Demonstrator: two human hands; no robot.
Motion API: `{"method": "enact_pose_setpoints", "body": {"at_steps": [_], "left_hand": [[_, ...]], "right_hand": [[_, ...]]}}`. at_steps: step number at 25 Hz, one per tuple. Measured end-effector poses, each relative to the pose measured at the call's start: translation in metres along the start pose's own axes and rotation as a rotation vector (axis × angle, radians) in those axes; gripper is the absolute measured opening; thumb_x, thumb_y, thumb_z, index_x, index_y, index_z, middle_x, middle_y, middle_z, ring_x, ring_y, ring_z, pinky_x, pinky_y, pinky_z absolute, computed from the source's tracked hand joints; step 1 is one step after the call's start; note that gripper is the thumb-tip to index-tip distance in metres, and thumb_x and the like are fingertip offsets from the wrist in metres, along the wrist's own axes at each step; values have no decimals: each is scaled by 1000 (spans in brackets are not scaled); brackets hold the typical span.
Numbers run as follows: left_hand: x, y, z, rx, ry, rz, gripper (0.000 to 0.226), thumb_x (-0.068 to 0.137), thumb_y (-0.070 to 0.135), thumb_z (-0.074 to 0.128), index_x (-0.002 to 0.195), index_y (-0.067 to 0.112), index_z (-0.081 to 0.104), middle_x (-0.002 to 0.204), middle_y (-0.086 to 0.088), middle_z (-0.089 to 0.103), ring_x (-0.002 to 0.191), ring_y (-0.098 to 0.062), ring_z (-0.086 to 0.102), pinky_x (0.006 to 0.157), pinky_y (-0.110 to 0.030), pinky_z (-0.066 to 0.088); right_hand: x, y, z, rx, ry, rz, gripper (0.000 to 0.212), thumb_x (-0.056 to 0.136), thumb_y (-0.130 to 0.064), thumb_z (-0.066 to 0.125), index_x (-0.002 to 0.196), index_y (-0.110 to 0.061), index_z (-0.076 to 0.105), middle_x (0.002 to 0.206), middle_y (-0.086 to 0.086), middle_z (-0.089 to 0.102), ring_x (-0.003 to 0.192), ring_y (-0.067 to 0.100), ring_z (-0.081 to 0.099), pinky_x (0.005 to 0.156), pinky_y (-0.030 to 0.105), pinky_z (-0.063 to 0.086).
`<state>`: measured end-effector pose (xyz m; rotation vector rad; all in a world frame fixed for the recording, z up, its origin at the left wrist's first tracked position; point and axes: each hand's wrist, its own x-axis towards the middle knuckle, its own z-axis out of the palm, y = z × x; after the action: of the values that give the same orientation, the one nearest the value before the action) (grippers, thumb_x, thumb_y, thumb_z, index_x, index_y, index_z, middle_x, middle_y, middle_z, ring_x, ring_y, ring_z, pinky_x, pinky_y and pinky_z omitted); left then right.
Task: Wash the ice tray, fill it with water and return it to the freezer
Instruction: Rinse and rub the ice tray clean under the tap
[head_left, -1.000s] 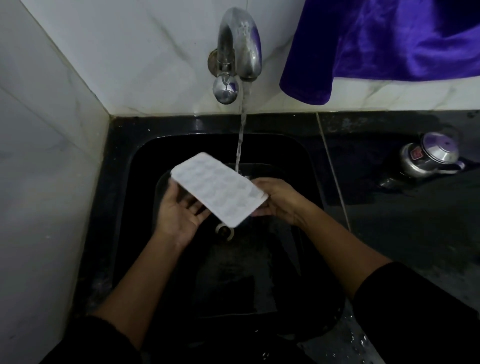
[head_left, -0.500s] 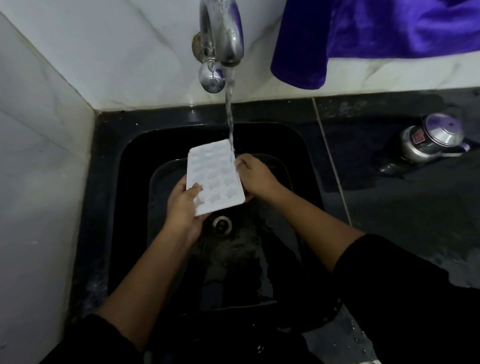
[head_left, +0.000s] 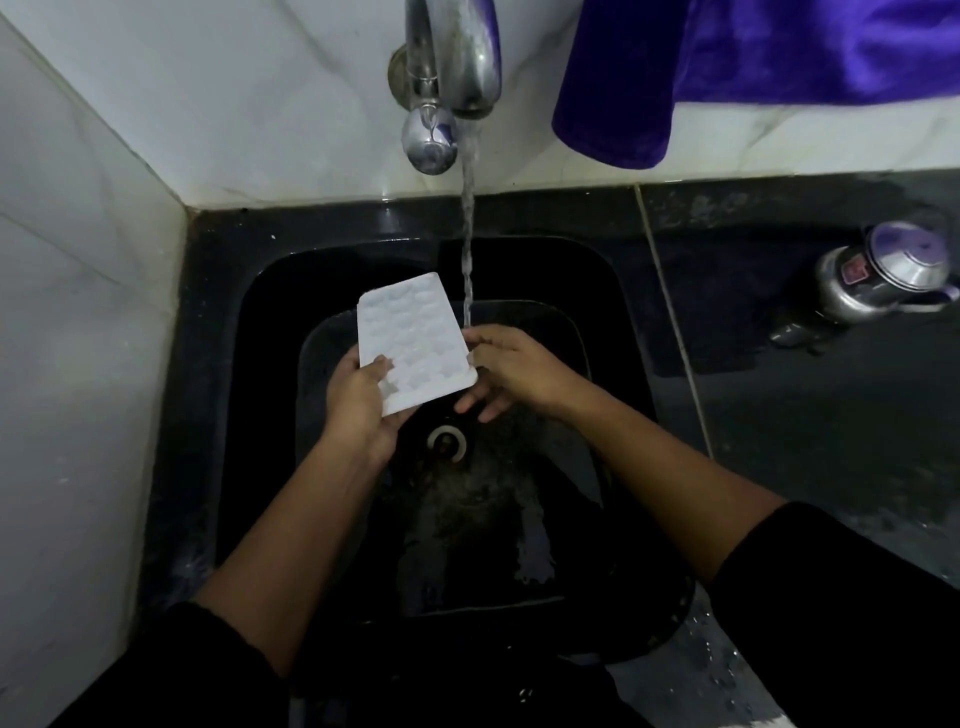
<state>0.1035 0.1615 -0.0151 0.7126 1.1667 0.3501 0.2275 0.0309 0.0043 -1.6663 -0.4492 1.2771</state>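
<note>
A white ice tray (head_left: 410, 340) is held over the black sink (head_left: 249, 322), its long side running away from me, bumpy surface facing up. My left hand (head_left: 363, 400) grips its near left corner, thumb on top. My right hand (head_left: 511, 371) is at the tray's right edge with fingers spread and relaxed; whether it touches the tray is unclear. The chrome tap (head_left: 449, 78) runs a thin stream of water (head_left: 467, 234) that falls just past the tray's right edge onto my right hand.
The drain (head_left: 448, 441) lies below the hands in the wet sink. White marble walls stand to the left and behind. A purple cloth (head_left: 727, 67) hangs at the upper right. A steel lidded pot (head_left: 883, 275) lies on the dark counter (head_left: 805, 426) to the right.
The tray has turned from lying crosswise to pointing away from me and moved left of the stream. My right hand slid off the tray's end to its right edge, fingers loosened.
</note>
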Motion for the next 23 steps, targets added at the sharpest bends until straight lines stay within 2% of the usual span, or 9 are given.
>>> {"method": "enact_pose_setpoints", "body": {"at_steps": [2, 4, 7, 10, 12, 14, 17, 21, 23], "left_hand": [[-3, -2, 3, 0, -14, -22, 35, 106, 9, 50, 139, 18, 60, 126, -9, 71, 110, -31, 70, 72, -44, 63], [-8, -4, 9, -14, -37, -67, 32, 107, 8, 48, 135, 15, 61, 126, -11, 70, 110, -32, 70, 70, -43, 63], [-15, -6, 16, 27, -56, -103, 29, 107, 7, 47, 132, 11, 62, 121, -14, 71, 104, -32, 71, 61, -38, 62], [-12, 4, 12, 21, -45, -108, 26, 107, 6, 46, 124, 12, 65, 118, -15, 71, 101, -31, 71, 58, -37, 62], [-8, 8, 6, 27, -59, -101, 28, 107, 6, 45, 124, 14, 65, 119, -14, 72, 102, -30, 72, 61, -37, 62], [-11, 4, 3, 69, -113, -87, 33, 106, 4, 45, 130, 13, 65, 120, -13, 75, 101, -29, 74, 65, -36, 62], [-14, -8, -2, 128, -176, -49, 38, 104, 0, 45, 135, 11, 63, 121, -13, 75, 98, -28, 76, 66, -36, 62], [-5, -5, -20, 52, -126, -39, 41, 105, 1, 43, 141, 11, 59, 129, -14, 72, 103, -31, 74, 63, -35, 62], [-11, -8, -20, 97, -181, -19, 40, 105, 1, 43, 139, 13, 61, 127, -11, 73, 106, -31, 74, 67, -36, 63]], "right_hand": [[0, 1, -5, -35, 14, 14, 23, 105, -14, 45, 116, -16, 64, 95, 9, 77, 73, 23, 76, 52, 30, 58], [12, 0, -11, -156, 113, 28, 22, 107, -20, 46, 115, -9, 63, 88, 9, 75, 71, 23, 76, 50, 29, 57], [31, -5, -19, -287, 227, 75, 21, 107, -24, 46, 103, -10, 61, 84, 9, 70, 67, 23, 70, 47, 31, 55], [29, -5, -10, -247, 74, 113, 25, 109, -27, 41, 123, -12, 55, 93, 14, 76, 67, 26, 74, 48, 32, 57], [31, -3, -7, -240, 24, 111, 30, 110, -28, 38, 127, -11, 54, 92, 12, 75, 68, 28, 75, 51, 34, 59], [46, -2, -16, -247, 131, 144, 35, 109, -29, 38, 124, -5, 58, 88, 13, 73, 70, 28, 74, 60, 43, 64], [57, 1, -19, -249, 199, 174, 34, 108, -32, 42, 124, -7, 60, 100, 18, 75, 78, 31, 76, 70, 52, 65], [49, 3, -1, -288, 51, 93, 27, 110, -30, 36, 126, -16, 54, 94, 8, 73, 75, 28, 76, 62, 41, 63], [63, -2, -12, -265, 155, 113, 28, 110, -29, 37, 120, -11, 56, 86, 10, 70, 68, 29, 73, 59, 40, 61]]}}
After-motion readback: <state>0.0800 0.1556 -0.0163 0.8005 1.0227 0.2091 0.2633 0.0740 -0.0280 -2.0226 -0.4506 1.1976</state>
